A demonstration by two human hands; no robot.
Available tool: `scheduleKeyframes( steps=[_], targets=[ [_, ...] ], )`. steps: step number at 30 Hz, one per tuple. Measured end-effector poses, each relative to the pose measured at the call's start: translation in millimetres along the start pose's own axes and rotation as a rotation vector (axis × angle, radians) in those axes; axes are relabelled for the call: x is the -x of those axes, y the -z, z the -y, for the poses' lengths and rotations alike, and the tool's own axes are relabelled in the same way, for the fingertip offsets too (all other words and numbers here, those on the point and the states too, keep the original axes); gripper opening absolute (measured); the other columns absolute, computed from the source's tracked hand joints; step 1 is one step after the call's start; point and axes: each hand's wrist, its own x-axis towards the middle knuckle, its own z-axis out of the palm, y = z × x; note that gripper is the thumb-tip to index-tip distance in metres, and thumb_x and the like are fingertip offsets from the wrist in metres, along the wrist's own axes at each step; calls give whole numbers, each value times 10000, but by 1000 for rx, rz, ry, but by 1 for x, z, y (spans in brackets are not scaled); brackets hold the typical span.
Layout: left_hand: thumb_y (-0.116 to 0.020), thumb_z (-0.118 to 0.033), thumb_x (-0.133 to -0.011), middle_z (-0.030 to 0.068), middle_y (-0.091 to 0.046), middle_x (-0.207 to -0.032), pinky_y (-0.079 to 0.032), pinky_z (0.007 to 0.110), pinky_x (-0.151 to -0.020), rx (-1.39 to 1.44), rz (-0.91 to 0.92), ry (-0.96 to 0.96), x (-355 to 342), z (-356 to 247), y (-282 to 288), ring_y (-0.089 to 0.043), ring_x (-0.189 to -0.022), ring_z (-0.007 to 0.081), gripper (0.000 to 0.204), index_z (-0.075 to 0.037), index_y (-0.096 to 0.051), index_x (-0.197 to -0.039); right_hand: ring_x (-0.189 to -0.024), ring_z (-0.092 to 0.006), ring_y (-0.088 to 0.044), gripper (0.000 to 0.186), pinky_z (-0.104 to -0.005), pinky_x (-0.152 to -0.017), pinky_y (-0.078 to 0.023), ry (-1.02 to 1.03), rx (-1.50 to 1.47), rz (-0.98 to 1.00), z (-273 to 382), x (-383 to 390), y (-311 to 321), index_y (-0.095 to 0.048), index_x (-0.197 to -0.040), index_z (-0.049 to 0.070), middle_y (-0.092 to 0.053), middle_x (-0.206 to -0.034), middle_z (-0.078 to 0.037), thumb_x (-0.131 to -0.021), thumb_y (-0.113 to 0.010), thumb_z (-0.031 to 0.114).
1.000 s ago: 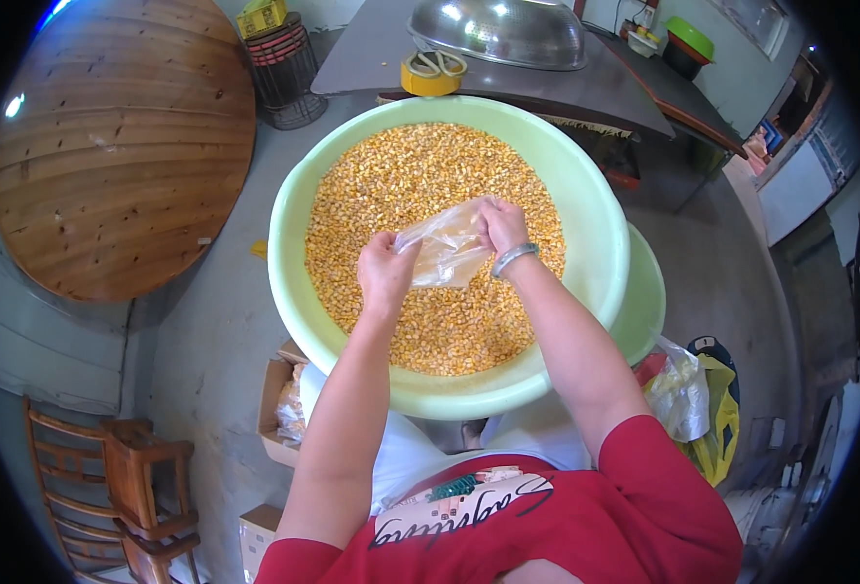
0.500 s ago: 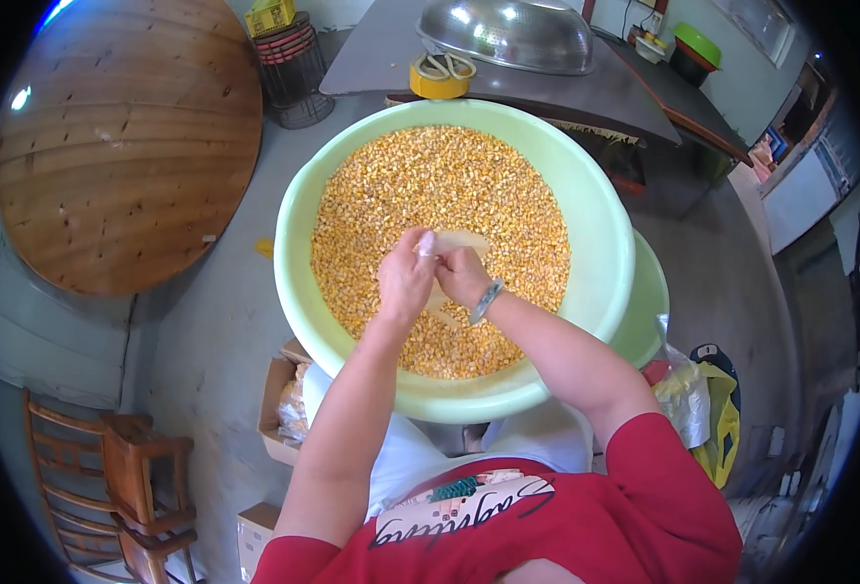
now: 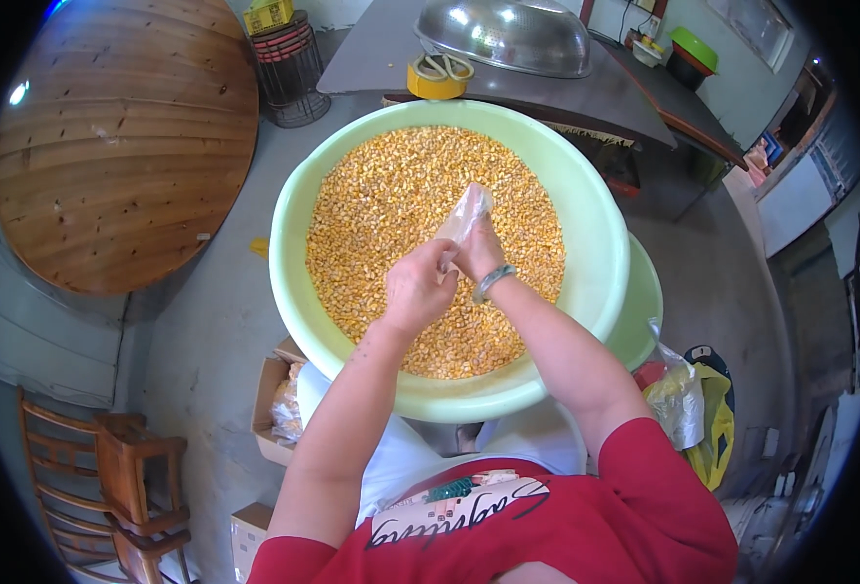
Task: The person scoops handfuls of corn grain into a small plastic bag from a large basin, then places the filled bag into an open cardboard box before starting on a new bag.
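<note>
Far left, a round wooden tabletop (image 3: 123, 146) is standing apart from the pale green basin (image 3: 292, 321), which is holding yellow corn kernels (image 3: 381, 195). Clear plastic film (image 3: 469, 207) is hanging over the kernels, between the two grips. Risks, as judged: scissors (image 3: 443, 65) are sitting with a yellow roll (image 3: 437, 89) at the edge of the bench (image 3: 376, 58); a bump could drop them into the basin. The film is looking thin; uneven tugging could split it.

Pose: the left grip (image 3: 418, 290) is closing narrowly on the film's near end, knuckles upward. The right grip (image 3: 480, 251) is pointing away from the body, film covering its fingers; cannot tell whether they are pinching. A bracelet (image 3: 495, 280) is circling the right wrist. Far right, plastic bags (image 3: 681, 404) are lying beside the person.
</note>
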Motion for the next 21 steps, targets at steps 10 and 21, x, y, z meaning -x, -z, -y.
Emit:
scheduleKeyframes(
  steps=[10,21],
  targets=[
    [-609,5,-655,65,-534,-624,-434,277,-547,-24,-190,294,0,17,-1,-516,-563,152,215,-32,-594,-867,-1276,-325,-244,859,-552,-1017,-201,241,940,-172,66,36,7,-173,-1386,164,-331,-1312,-173,-661,-607,8],
    [-573,-196,-843,12,-544,-666,-376,228,-472,624,-124,742,-5,47,-1,-489,-556,78,204,-21,-542,-744,-1013,-298,-527,463,-371,-865,-425,91,798,-93,61,25,9,-486,-1163,80,-561,-1031,-175,-716,-604,85]
  ],
)
